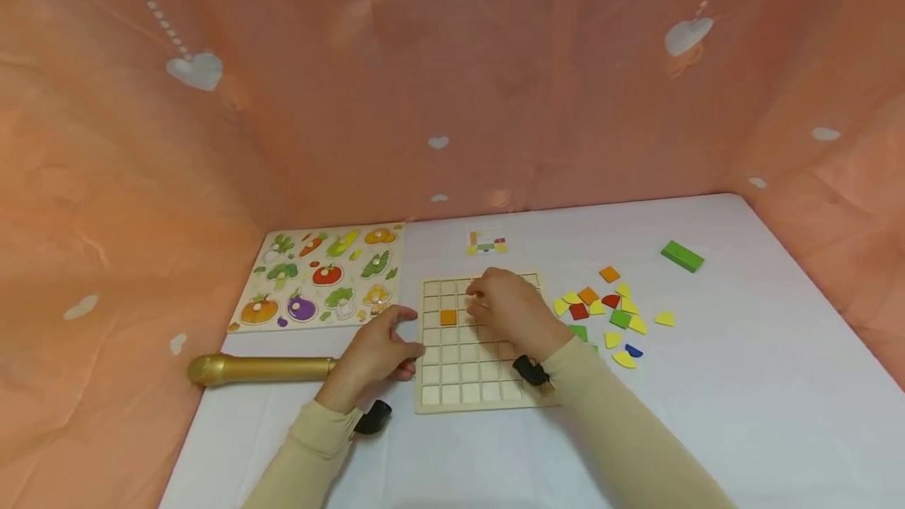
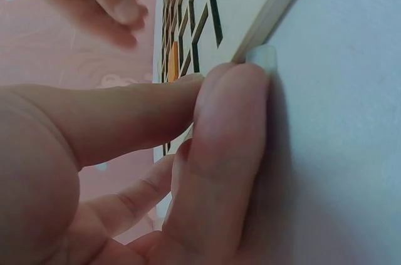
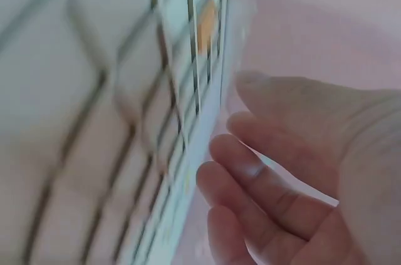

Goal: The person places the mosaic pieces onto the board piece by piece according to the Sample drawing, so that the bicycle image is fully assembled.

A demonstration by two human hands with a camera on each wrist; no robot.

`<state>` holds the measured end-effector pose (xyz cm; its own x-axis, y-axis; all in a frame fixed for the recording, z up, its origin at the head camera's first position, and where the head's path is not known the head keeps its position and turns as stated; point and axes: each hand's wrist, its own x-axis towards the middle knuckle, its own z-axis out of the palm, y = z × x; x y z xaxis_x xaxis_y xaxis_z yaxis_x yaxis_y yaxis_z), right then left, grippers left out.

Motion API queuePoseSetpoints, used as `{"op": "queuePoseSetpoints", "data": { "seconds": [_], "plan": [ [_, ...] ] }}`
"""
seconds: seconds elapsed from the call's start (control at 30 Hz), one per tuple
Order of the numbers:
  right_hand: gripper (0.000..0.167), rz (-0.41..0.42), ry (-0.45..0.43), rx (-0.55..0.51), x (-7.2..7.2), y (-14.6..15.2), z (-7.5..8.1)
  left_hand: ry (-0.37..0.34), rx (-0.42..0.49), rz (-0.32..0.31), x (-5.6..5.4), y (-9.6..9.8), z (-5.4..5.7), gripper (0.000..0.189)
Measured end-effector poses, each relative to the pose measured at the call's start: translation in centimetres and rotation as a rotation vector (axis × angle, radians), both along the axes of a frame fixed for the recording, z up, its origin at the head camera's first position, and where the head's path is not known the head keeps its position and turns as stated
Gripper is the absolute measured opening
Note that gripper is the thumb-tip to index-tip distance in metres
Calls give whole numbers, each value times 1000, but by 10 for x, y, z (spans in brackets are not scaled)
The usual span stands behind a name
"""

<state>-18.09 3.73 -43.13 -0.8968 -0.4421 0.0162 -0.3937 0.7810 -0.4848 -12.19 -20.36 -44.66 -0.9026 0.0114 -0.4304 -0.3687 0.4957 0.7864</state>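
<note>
Head view: my right hand (image 1: 512, 306) hovers over the grid board (image 1: 469, 373), thumb and fingers loosely bent and apart, with nothing visible between them in the right wrist view. My left hand (image 1: 378, 348) is relaxed too, its fingertips touching the board's left edge. A light, even pressure there should brace it; pushing hard might slide it across the cloth.

The orange tile (image 1: 448, 317) lies in the second column from the left, in the upper part of the grid. I cannot tell whether it is fully seated; a straight, gentle press on top would suit it better than a sideways nudge.

Past the far edge lies a small patterned card (image 1: 486, 247), best left uncovered by my wrist. To the right, loose pieces (image 1: 579, 311) lie scattered, some close together; I judge them easiest to pick up by their edges, one at a time.
</note>
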Motion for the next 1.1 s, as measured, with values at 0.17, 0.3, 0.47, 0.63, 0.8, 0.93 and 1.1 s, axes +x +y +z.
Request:
{"op": "queuePoseSetpoints", "data": {
  "seconds": [0.17, 0.3, 0.47, 0.63, 0.8, 0.93, 1.1],
  "plan": [
    [30, -98, 1, 1, -9, 50, 4, -13, 11, 22, 5, -4, -2, 58],
    [34, -211, -34, -14, -16, 95, 4, -7, -3, 33, 7, -8, -3, 58],
    [39, -347, -85, -11, -18, 145, 3, 1, 1, 23, 5, -9, -3, 59],
    [42, -450, -133, -16, -15, 171, -1, 9, 9, 13, 2, -5, -3, 59],
    [47, -473, -157, -23, -14, 180, -4, 10, 20, 8, -1, -1, -2, 58],
    [47, -464, -175, -17, -17, 180, -5, 10, 37, 11, -1, -1, -4, 58],
    [43, -464, -173, -16, -19, 180, -9, 16, 40, 12, 0, -2, -4, 58]
  ]
}}
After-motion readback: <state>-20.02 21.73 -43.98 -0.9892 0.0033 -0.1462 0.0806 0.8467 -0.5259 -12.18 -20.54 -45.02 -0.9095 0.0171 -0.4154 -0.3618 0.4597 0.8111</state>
